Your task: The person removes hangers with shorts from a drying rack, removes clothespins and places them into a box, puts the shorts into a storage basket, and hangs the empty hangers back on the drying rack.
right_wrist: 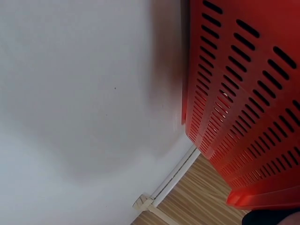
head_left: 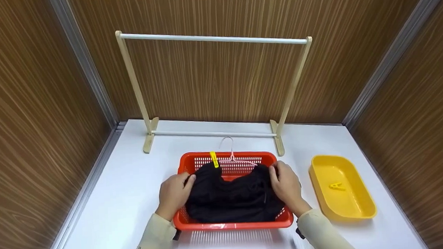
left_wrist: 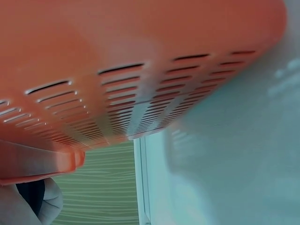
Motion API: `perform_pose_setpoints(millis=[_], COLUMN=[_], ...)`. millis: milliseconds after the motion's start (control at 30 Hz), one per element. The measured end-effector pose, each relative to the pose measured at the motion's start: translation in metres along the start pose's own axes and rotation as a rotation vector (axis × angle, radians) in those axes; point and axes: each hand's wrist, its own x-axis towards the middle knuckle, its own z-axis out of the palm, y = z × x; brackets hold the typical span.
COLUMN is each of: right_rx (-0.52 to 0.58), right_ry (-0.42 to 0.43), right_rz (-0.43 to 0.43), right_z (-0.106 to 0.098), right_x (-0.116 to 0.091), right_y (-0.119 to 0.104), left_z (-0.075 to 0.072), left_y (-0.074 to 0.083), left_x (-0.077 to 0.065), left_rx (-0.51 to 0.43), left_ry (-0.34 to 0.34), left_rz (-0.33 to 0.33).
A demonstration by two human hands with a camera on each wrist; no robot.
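A black garment [head_left: 233,199] lies spread over a red plastic basket [head_left: 234,226], with a pink hanger [head_left: 232,156] inside it and the hook sticking up past the far rim. A yellow clothespin [head_left: 214,159] is clipped on the garment's left shoulder by the hanger. My left hand [head_left: 174,193] pinches the garment's left edge between thumb and fingers, over the basket's left rim. On the opposite side my right hand [head_left: 286,185] pinches the right edge near the shoulder. In the left wrist view, black cloth [left_wrist: 32,193] shows between the fingers below the basket rim.
Behind the basket stands a rack with wooden legs [head_left: 291,86] and a white top bar [head_left: 213,38]. A yellow tray [head_left: 322,195] sits to the right, holding another yellow clothespin [head_left: 337,186]. Wood-patterned panels [head_left: 211,83] enclose the white table [head_left: 127,205].
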Motion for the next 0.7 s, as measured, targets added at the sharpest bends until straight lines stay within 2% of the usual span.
perform_pose_setpoints(millis=[233, 700], right_rx=[0.014, 0.028], right_ry=[-0.021, -0.027], right_rz=[0.029, 0.039], right_z=[-0.0009, -0.0016], right_x=[-0.0001, -0.0002], right_y=[0.0004, 0.0002], left_z=[-0.0010, 0.0005], left_y=[0.0008, 0.0002], left_x=[-0.0007, -0.0012], left_rx=[-0.036, -0.009], left_ry=[0.015, 0.032], left_rz=[0.004, 0.023])
